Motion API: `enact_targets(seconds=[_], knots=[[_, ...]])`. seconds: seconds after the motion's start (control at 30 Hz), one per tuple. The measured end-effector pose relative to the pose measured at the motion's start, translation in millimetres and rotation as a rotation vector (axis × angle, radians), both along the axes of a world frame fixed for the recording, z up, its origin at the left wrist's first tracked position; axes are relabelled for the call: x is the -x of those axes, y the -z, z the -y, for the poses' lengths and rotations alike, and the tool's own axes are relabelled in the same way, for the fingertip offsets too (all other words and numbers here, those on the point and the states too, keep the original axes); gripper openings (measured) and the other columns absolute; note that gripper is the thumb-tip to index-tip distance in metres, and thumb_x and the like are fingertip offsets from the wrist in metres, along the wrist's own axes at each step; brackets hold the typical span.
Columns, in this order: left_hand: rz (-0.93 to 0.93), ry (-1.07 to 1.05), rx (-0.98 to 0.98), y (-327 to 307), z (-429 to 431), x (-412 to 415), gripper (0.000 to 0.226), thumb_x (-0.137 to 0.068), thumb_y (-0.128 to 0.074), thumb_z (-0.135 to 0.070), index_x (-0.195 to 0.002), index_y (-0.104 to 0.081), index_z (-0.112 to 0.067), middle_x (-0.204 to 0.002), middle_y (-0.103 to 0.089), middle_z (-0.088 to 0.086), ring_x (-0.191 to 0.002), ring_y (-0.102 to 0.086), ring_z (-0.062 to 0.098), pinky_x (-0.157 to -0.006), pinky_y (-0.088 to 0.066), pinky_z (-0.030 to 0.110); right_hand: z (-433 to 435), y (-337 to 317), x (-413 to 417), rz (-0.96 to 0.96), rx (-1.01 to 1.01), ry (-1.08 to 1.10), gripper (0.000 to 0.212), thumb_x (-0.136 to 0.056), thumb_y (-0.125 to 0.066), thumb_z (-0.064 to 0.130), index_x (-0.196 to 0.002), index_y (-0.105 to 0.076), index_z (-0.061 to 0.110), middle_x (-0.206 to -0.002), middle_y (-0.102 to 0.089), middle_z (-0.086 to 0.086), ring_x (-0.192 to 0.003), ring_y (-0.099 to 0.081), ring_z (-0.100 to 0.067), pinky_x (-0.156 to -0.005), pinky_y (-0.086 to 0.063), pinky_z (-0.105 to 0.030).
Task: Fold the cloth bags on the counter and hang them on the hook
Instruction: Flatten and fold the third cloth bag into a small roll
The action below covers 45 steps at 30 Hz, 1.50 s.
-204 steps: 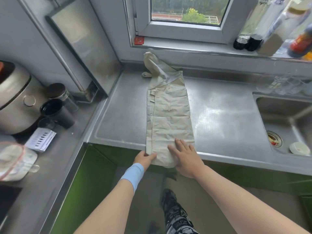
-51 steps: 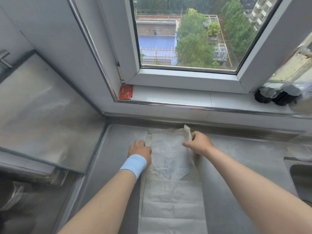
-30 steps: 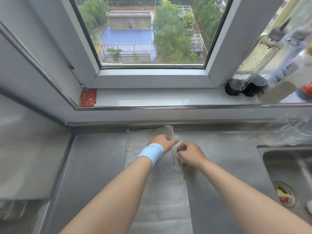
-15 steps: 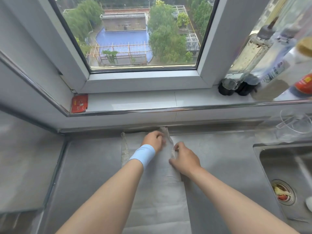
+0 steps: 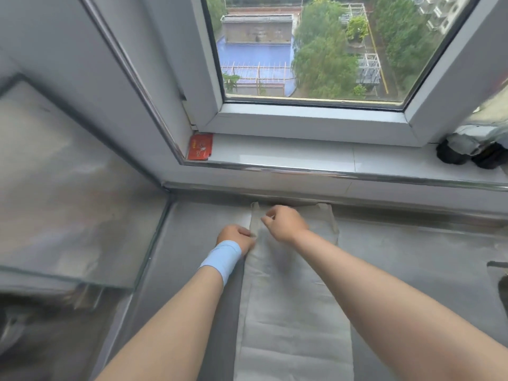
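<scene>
On the steel tabletop (image 5: 412,257) under the window, the left hand (image 5: 236,237) has a pinching grip on the left edge of the cloth bag (image 5: 294,312). The right hand (image 5: 286,224), fingers curled, seems to nip the left strap (image 5: 255,215). Half a second ago both hands worked at the right strap (image 5: 328,218), which now lies flat. The bag is a long strip reaching the back wall, so folding it shorter and hanging it likely remain.

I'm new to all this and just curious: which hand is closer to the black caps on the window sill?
The right hand. It is over the bag, below and left of the black caps. The left hand is farther left, at the bag's left edge.
</scene>
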<state>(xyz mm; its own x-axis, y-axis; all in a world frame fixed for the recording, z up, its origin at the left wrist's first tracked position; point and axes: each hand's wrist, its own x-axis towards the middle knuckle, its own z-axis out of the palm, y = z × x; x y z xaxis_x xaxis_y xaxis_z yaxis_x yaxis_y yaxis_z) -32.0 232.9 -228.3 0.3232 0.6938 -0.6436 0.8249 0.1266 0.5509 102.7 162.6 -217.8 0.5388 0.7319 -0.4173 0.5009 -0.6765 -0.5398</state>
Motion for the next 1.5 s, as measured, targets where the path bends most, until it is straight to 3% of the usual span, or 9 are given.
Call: enact_targets(seconds=[0.27, 0.4, 0.6, 0.73, 0.87, 1.0, 1.2, 1.37, 1.5], knots=[[0.173, -0.132, 0.149, -2.6, -2.5, 21.0, 0.037, -0.077, -0.072, -0.023, -0.109, -0.053, -0.021, -0.096, -0.063, -0.001, -0.084, -0.062, 0.021, -0.081, -0.054, 0.029, -33.8, -3.3, 15.7, -0.245, -0.072, 0.123, 0.017, -0.078, -0.057, 0.014, -0.061, -0.060, 0.014, -0.054, -0.052, -0.001, -0.054, -0.049, -0.022, -0.052, -0.041, -0.023], [0.121, 0.054, 0.047, -1.8, -0.1, 25.2, 0.018, -0.079, -0.068, -0.027, -0.070, -0.056, -0.016, -0.068, -0.055, -0.002, -0.065, -0.050, 0.020, -0.067, -0.050, 0.027, -33.4, -5.0, 20.9, -0.317, -0.225, 0.244, 0.019, -0.074, -0.055, 0.015, -0.058, -0.064, 0.012, -0.048, -0.058, -0.003, -0.052, -0.056, -0.020, -0.053, -0.044, -0.024], [-0.131, 0.156, -0.078, -0.5, -5.7, 38.5, 0.018, -0.081, -0.064, -0.028, -0.074, -0.059, -0.012, -0.080, -0.063, 0.005, -0.074, -0.062, 0.027, -0.074, -0.055, 0.031, -27.2, -5.8, 22.3, -0.363, -0.327, 0.253, 0.022, -0.083, -0.061, 0.006, -0.099, -0.068, 0.019, -0.089, -0.070, -0.003, -0.074, -0.068, -0.019, -0.068, -0.055, -0.029], [-0.046, -0.007, -0.287, -3.4, -2.6, 53.0, 0.035, -0.086, -0.065, -0.027, -0.118, -0.054, -0.016, -0.117, -0.057, 0.002, -0.105, -0.058, 0.026, -0.087, -0.043, 0.027, 1.2, -4.6, 33.1, -0.132, -0.274, 0.059, 0.028, -0.084, -0.051, 0.005, -0.088, -0.070, 0.025, -0.092, -0.070, 0.008, -0.081, -0.060, -0.008, -0.077, -0.044, -0.020], [0.035, 0.244, -0.577, -11.6, 21.7, 64.8, 0.027, -0.088, -0.055, -0.013, -0.113, -0.056, -0.024, -0.117, -0.053, 0.000, -0.113, -0.049, 0.022, -0.091, -0.044, 0.033, 46.6, -4.1, 45.8, -0.014, -0.180, -0.083, 0.026, -0.083, -0.051, 0.007, -0.078, -0.067, 0.028, -0.090, -0.071, 0.005, -0.084, -0.061, -0.016, -0.075, -0.047, -0.028], [-0.124, 0.602, -0.577, -16.0, 65.6, 77.4, 0.026, -0.092, -0.052, -0.027, -0.118, -0.053, -0.028, -0.124, -0.047, -0.002, -0.120, -0.043, 0.019, -0.092, -0.042, 0.035, 101.0, -4.6, 62.7, 0.147, -0.121, -0.036, 0.024, -0.085, -0.050, 0.012, -0.084, -0.067, 0.028, -0.099, -0.066, 0.007, -0.093, -0.062, -0.019, -0.075, -0.046, -0.030], [-0.323, 0.252, -0.238, -11.1, 116.2, 118.8, 0.054, -0.087, -0.063, -0.037, -0.130, -0.040, -0.013, -0.130, -0.049, 0.010, -0.119, -0.053, 0.030, -0.092, -0.047, 0.038, 184.3, 6.8, 92.6, 0.172, 0.119, 0.273, 0.026, -0.089, -0.046, 0.015, -0.112, -0.058, 0.021, -0.118, -0.049, -0.004, -0.109, -0.054, -0.027, -0.080, -0.042, -0.032], [-0.207, 0.165, -0.252, -10.2, 129.2, 149.6, 0.032, -0.085, -0.057, -0.010, -0.116, -0.048, -0.012, -0.118, -0.058, 0.012, -0.105, -0.060, 0.031, -0.089, -0.051, 0.035, 221.9, 19.1, 122.9, 0.086, -0.050, 0.071, 0.033, -0.090, -0.057, 0.011, -0.120, -0.066, 0.020, -0.126, -0.051, -0.005, -0.122, -0.046, -0.030, -0.101, -0.034, -0.028], [-0.192, 0.275, -0.397, -16.6, 145.6, 163.3, 0.043, -0.085, -0.050, -0.004, -0.126, -0.046, -0.019, -0.128, -0.043, 0.007, -0.114, -0.051, 0.029, -0.090, -0.045, 0.035, 247.2, 12.9, 145.2, 0.127, -0.055, -0.036, 0.048, -0.081, -0.063, 0.020, -0.129, -0.059, 0.025, -0.143, -0.041, -0.002, -0.135, -0.036, -0.022, -0.110, -0.028, -0.033]])
